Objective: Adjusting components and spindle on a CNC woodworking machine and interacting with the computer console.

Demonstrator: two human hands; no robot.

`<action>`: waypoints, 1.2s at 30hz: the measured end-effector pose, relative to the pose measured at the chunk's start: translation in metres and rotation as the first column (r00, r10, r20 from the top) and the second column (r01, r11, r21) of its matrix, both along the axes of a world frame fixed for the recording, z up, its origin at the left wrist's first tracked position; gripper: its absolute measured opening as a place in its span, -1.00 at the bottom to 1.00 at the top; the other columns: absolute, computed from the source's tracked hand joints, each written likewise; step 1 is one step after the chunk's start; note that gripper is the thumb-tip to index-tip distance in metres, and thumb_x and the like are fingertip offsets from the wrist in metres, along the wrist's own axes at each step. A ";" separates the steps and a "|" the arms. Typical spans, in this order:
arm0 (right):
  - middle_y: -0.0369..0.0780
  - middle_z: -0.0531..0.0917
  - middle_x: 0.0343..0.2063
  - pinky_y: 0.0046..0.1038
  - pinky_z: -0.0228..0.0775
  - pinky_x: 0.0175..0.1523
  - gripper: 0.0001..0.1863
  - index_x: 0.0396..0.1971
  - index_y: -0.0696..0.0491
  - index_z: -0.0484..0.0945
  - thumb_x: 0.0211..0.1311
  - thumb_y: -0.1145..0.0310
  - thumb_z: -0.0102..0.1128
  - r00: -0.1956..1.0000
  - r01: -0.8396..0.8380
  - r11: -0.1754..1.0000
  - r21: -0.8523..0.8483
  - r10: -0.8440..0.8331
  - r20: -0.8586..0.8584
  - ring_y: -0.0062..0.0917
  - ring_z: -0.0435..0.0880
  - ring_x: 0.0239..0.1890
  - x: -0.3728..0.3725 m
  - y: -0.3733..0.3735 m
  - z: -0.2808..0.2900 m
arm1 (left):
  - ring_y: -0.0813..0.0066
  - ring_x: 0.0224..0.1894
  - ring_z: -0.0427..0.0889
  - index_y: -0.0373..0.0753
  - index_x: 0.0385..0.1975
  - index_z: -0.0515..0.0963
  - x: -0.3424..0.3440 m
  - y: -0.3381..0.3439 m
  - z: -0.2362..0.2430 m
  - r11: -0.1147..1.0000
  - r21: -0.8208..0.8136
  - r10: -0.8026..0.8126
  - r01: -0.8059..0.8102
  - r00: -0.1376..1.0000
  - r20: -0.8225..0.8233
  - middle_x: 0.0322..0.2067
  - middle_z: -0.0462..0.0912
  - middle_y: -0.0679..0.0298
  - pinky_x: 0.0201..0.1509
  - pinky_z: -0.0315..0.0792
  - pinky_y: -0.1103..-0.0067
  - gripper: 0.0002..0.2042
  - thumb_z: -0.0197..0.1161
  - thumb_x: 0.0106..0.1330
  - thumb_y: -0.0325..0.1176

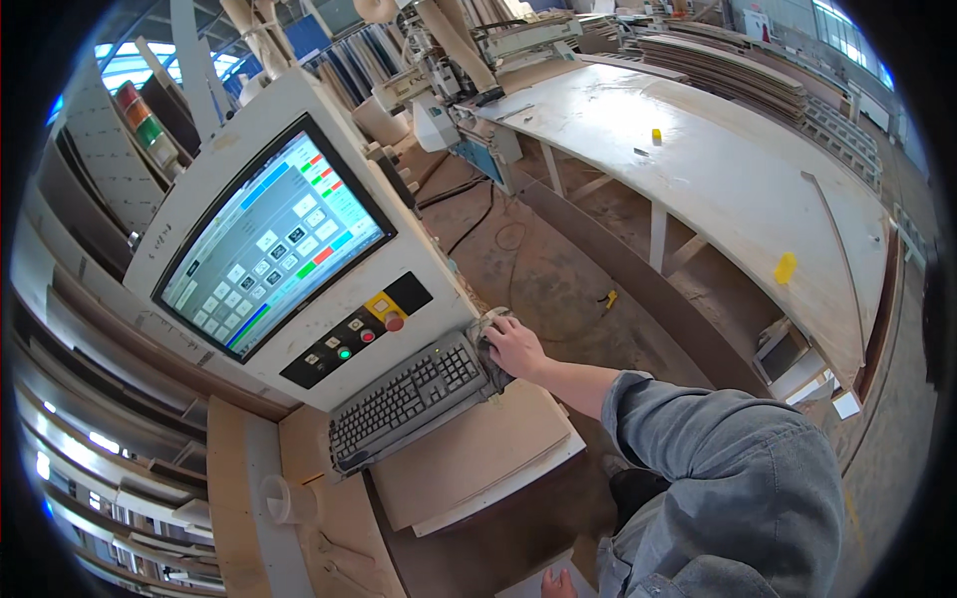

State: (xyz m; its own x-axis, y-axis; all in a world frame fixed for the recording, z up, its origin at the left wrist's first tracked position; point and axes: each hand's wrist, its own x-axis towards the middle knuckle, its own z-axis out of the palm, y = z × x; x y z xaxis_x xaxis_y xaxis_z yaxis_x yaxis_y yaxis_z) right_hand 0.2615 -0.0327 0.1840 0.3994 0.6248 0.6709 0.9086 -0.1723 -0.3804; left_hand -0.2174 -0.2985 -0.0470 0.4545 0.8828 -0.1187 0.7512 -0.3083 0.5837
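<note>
My right hand (514, 349) rests at the right end of the keyboard, fingers curved over a computer mouse (485, 333) that it mostly covers. The black keyboard (407, 401) lies on the ledge of a machine control console (261, 384). Above it is a lit screen (284, 244) with rows of buttons and coloured blocks. My left hand (559, 584) shows only in part at the lower edge, with its thumb and fingers against a white sheet (588, 570); the rest is cut off.
A red stop button (394, 321) and lit green button (345, 354) sit below the screen. Brown boards (469, 453) lie under the keyboard; a clear plastic cup (289, 501) stands left. On the right is a long white-topped table (718, 149) with yellow pieces (785, 267). Cables cross the floor.
</note>
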 end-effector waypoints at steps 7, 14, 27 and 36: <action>-0.12 0.52 0.00 -0.24 0.49 0.07 -0.63 -0.11 0.00 0.52 0.01 0.35 0.24 0.999 0.024 0.995 -0.097 -0.027 -0.034 -0.19 0.49 0.09 0.010 -0.004 -0.001 | 0.18 -0.09 0.71 -0.36 0.08 0.51 0.013 -0.011 0.027 0.956 -0.116 0.278 -0.270 0.958 0.065 -0.20 0.70 -0.03 0.00 0.52 0.41 -0.47 0.29 0.26 -0.05; -0.15 0.50 0.02 -0.23 0.47 0.10 -0.65 -0.10 0.00 0.51 0.06 0.37 0.24 0.998 -0.031 0.996 -0.084 0.026 -0.059 -0.17 0.46 0.12 0.001 -0.002 0.008 | 0.17 -0.13 0.72 -0.35 0.07 0.52 0.014 -0.012 0.037 0.944 -0.186 0.295 -0.274 0.951 0.092 -0.21 0.70 -0.02 -0.04 0.54 0.39 -0.47 0.30 0.26 -0.04; -0.11 0.50 0.03 -0.21 0.48 0.08 -0.68 -0.12 -0.01 0.53 0.06 0.39 0.22 0.999 -0.013 0.998 -0.067 0.011 -0.040 -0.13 0.47 0.11 0.004 -0.004 0.003 | -0.17 -0.02 0.56 -0.15 -0.08 0.63 0.005 -0.016 0.024 0.997 0.047 0.063 -0.058 0.993 -0.100 -0.05 0.60 -0.12 0.11 0.41 0.12 -0.67 0.07 0.36 -0.12; -0.14 0.52 -0.04 -0.24 0.47 0.08 -0.69 -0.16 0.00 0.55 0.03 0.36 0.21 1.000 -0.002 0.999 -0.053 0.002 0.001 -0.20 0.50 0.05 -0.001 0.007 -0.003 | -0.06 0.08 0.55 -0.15 0.03 0.58 -0.015 -0.006 -0.012 0.983 0.137 -0.109 0.124 0.988 -0.110 0.01 0.58 -0.13 0.17 0.41 0.19 -0.60 0.12 0.34 -0.04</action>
